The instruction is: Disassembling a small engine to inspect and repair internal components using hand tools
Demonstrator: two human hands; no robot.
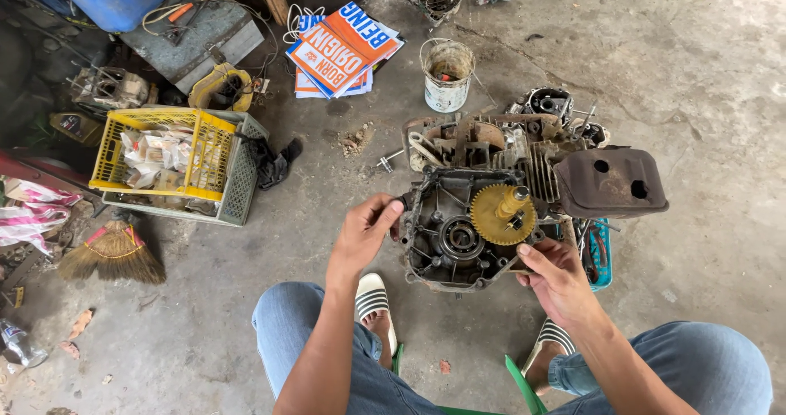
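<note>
On the concrete floor in front of the seated person lies an opened small engine, its crankcase cavity facing up between the knees. The left forearm reaches forward from the lower middle of the view, wrist slightly bent, and the left hand sits at the left edge of the engine case. Its fingers are curled close together, thumb and fingertips pinched around a small dark part at the rim of the case; what exactly that part is cannot be made out. The right forearm comes in from the lower right, and the right hand rests at the lower right corner of the case. Its thumb presses against the edge just below the yellow-tan cam gear, while the other fingers wrap loosely under the casing, mostly hidden. The gear stands inside the case beside a round bearing. A rusty brown muffler sticks out on the engine's right side. Farther up sits a dirty white bucket, with orange, white and blue printed sheets to its left. At left, a yellow crate of small packets rests on a grey crate, and a straw broom lies nearby. The person wears jeans and striped white sandals.
</note>
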